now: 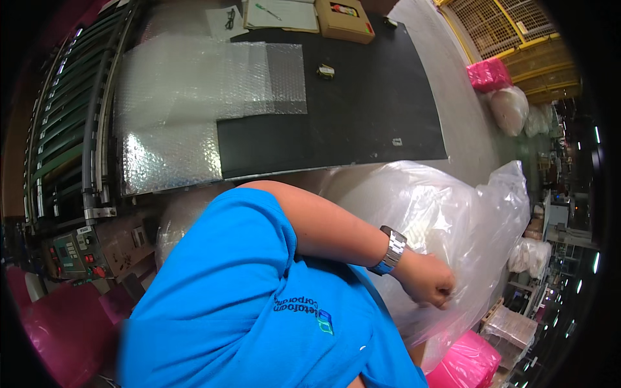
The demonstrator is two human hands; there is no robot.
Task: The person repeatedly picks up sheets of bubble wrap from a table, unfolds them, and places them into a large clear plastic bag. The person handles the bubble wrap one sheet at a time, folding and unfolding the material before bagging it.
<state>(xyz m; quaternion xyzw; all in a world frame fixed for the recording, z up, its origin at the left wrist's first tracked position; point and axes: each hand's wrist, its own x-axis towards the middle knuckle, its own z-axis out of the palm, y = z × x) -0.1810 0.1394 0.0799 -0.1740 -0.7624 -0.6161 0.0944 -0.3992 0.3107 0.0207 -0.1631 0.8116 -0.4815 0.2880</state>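
My left arm, in a blue sleeve, reaches across to the right with a metal-banded watch (391, 251) on the wrist. My left hand (428, 279) is closed, its fingers curled at a large clear plastic bag (414, 194). The film looks gathered under the fingers, though the grip itself is partly hidden. This bag bulges beside the table's near right edge, and its loose upper part spreads to the right. My right hand is out of sight.
Bubble wrap sheets (194, 77) lie on the black-topped table (375, 110), with a tape measure (325, 71), a cardboard box (346, 19) and papers with a pen (281, 14). A roller conveyor (65, 116) and control box (74, 255) stand left. Pink bundles (466, 362) sit lower right.
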